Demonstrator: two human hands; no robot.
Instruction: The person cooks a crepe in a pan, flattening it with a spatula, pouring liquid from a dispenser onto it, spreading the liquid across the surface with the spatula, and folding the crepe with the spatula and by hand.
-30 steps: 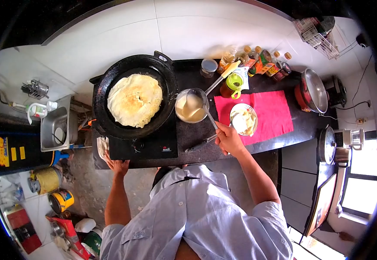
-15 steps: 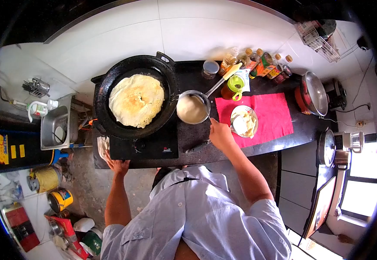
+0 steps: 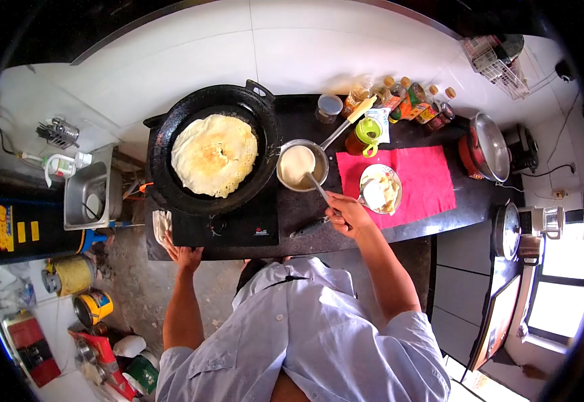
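On the left, a large black wok [image 3: 161,144] holds a browned, pale flatbread [image 3: 215,155]. A metal saucepan [image 3: 320,175] with a yellow-tipped handle stands beside it. My right hand [image 3: 347,213] is closed around the thin handle of a ladle [image 3: 297,163], whose round bowl, full of cream-coloured batter, is inside the saucepan. At the front edge of the counter, my left hand [image 3: 185,256] rests with its thumb apart from its fingers, touching a crumpled whitish cloth [image 3: 162,226]. Right of the ladle, a bowl [image 3: 380,190] with pale food sits on a red cloth [image 3: 429,177].
A black cooktop [image 3: 238,228] lies under the wok. Behind the saucepan are a lidded jar [image 3: 329,107], a green-topped jar [image 3: 364,136] and several bottles [image 3: 413,100]. A steel pot [image 3: 490,147] stands at right, a sink [image 3: 87,191] at left. A dark-handled utensil [image 3: 309,228] lies near the front edge.
My right hand has shifted slightly, and the ladle's bowl, filled with batter, now shows in the saucepan where a smooth batter surface showed before. My left hand stays in place.
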